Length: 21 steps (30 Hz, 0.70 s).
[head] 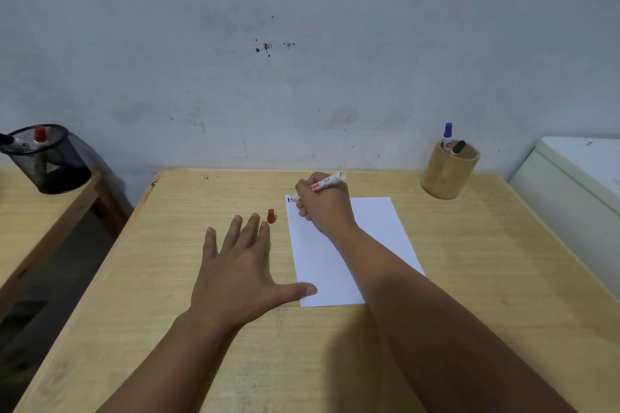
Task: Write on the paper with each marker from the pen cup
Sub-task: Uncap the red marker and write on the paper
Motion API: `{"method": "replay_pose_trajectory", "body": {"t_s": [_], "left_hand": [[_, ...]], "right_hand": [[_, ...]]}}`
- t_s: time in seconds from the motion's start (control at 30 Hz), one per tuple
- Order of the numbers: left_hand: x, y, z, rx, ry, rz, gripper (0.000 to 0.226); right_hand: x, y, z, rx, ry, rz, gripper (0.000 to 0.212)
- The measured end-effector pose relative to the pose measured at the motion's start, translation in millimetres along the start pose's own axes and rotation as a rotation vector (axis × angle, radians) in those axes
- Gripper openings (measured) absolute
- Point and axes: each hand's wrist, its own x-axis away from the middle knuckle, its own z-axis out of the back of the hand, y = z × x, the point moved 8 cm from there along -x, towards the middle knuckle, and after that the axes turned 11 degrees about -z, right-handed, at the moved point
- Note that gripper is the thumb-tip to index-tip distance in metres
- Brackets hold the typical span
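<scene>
— Where are my hands?

— My right hand (322,204) is closed around the red marker (327,182), tip down at the far left corner of the paper (355,255), beside a small blue mark. My left hand (245,265) lies flat and open on the table (167,278), thumb on the sheet's near left corner, I'd say to stop it sliding.

— And the cap?

— The red cap (270,216) stands just past my left fingertips, within easy reach for recapping.

— The others?

— 2 markers stand in the wooden pen cup (448,171) at the far right: a blue-capped one (447,136) and a black-capped one (458,146).
</scene>
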Motion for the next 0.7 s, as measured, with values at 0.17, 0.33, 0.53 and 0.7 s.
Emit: {"method": "replay_pose_trajectory", "body": {"t_s": [0.17, 0.33, 0.53, 0.7], "left_hand": [[0.3, 0.3, -0.6, 0.006, 0.004, -0.001, 0.146], [0.1, 0.2, -0.7, -0.001, 0.0, -0.004, 0.145], [0.2, 0.2, 0.2, 0.003, -0.002, -0.001, 0.145], [2.1, 0.5, 0.5, 0.005, -0.006, 0.001, 0.146]], "right_hand": [[-4.9, 4.2, -1.6, 0.054, 0.005, -0.003, 0.027], [-3.2, 2.8, -2.3, 0.088, 0.013, 0.009, 0.026], [-2.9, 2.2, -3.0, 0.09, 0.008, 0.008, 0.026], [-2.4, 2.4, -3.8, 0.099, 0.006, 0.001, 0.026]]}}
